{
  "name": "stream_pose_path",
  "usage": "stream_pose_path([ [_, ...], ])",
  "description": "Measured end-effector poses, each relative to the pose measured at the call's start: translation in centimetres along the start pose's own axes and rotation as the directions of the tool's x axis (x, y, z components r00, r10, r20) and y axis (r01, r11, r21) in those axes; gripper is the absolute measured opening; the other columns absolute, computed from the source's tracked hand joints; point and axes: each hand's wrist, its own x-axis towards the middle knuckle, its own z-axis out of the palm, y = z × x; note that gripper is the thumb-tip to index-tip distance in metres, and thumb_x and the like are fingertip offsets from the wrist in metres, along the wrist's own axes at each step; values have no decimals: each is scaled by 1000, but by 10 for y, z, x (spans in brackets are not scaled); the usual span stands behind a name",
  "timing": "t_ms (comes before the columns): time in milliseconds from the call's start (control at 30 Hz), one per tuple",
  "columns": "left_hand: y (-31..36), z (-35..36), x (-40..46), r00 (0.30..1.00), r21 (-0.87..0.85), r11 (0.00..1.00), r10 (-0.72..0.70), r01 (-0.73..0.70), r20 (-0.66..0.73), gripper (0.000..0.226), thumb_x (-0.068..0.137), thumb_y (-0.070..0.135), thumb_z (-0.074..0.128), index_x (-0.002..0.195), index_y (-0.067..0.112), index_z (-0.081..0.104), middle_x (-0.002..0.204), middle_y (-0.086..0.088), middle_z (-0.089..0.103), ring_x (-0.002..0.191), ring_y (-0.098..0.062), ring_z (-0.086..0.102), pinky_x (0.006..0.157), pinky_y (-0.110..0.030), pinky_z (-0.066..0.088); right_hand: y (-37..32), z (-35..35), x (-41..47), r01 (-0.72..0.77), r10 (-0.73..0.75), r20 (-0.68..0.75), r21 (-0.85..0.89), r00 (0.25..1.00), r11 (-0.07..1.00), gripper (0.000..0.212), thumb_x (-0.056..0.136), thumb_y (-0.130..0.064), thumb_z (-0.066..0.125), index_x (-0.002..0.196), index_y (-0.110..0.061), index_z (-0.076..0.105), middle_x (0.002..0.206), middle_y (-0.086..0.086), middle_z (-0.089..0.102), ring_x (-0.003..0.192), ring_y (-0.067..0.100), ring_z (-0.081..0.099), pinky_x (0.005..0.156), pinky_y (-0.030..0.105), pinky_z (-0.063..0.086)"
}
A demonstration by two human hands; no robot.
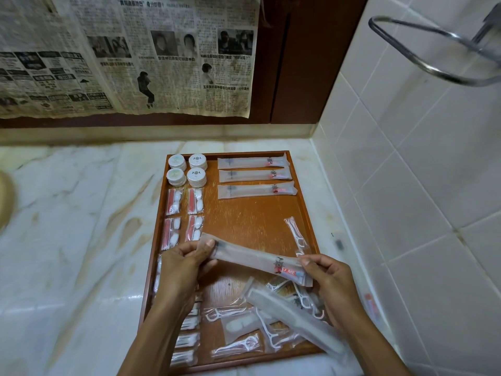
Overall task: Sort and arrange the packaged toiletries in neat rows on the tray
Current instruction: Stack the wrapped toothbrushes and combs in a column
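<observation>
Both hands hold one long packet [260, 260] up over the middle of the tray [306, 202]. The left hand [181, 267] pinches its left end and the right hand [329, 280] pinches its right end, with fingers and thumb curled on it. The packet runs left to right, with the right end tipped a bit lower and nearer the person. Three packets like it [254, 176] lie flat in a row at the far right of the tray, also running left to right. There is a bare spot just below that row, straight ahead of the hands. The held packet points almost the same way already, so I think it only needs a small turn and a push away. Both hands are about the same way from that spot. A pile of floss picks [244, 332] lies near the person, not sorted yet.
</observation>
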Motion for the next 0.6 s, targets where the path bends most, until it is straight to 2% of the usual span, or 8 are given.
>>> stream_pose_path([
  [133, 1, 1, 0, 1000, -1, 1000, -11, 11, 15, 10, 81, 8, 70, 84, -1, 72, 76, -11, 70, 61, -12, 67, 51, -18, 56, -1, -2, 1, 11, -11, -9, -2, 1000, 1000, 11, 83, -1, 66, 93, -1, 71, 91, 18, 71, 81, 34, 69, 65, 40, 58],
  [200, 2, 1, 0, 999, 29, 999, -15, 14, 28, 11, 83, 10, 69, 88, 1, 71, 75, -11, 71, 60, -15, 66, 48, -21, 55, -3, -1, 2, 37, -38, -44, -22, 998, 999, 10, 83, -3, 67, 92, -4, 72, 88, 18, 72, 67, 32, 65, 56, 36, 55],
  [300, 6, 2, 2, 999, 171, 985, 23, -29, 39, 12, 85, 13, 69, 91, 2, 70, 69, -13, 69, 56, -22, 61, 43, -26, 51, -7, 0, 8, 67, -78, -115, -97, 990, 993, 7, 83, -9, 71, 89, -10, 72, 79, 15, 72, 52, 20, 51, 44, 26, 40],
  [400, 13, 7, 10, 994, 318, 941, 98, -111, 57, 11, 86, 15, 69, 88, 4, 71, 73, -12, 67, 58, -18, 57, 45, -26, 45, -20, 1, 21, 64, -77, -122, -107, 990, 992, 7, 83, -7, 69, 90, -7, 71, 65, 11, 67, 46, 13, 44, 40, 22, 38],
  [467, 21, 11, 18, 988, 396, 906, 135, -151, 68, 10, 86, 16, 69, 85, 6, 72, 77, -10, 68, 64, -15, 58, 50, -24, 44, -30, 3, 33, 72, -87, -111, -127, 990, 989, 10, 84, -4, 68, 93, -4, 70, 63, 10, 65, 46, 11, 48, 41, 21, 41],
  [533, 29, 16, 28, 985, 447, 877, 156, -175, 79, 12, 86, 16, 69, 83, 5, 71, 74, -10, 66, 58, -14, 55, 48, -24, 42, -40, 7, 46, 82, -103, -116, -172, 988, 982, 9, 85, -3, 68, 92, -7, 70, 72, 8, 70, 49, 6, 58, 43, 19, 44],
  [600, 36, 21, 40, 983, 488, 854, 169, -183, 72, 16, 87, 17, 68, 81, 3, 71, 71, -12, 64, 56, -16, 52, 47, -26, 42, -48, 12, 62, 84, -112, -127, -207, 986, 975, 9, 84, -5, 69, 91, -10, 70, 81, 7, 72, 62, 8, 68, 50, 20, 51],
])
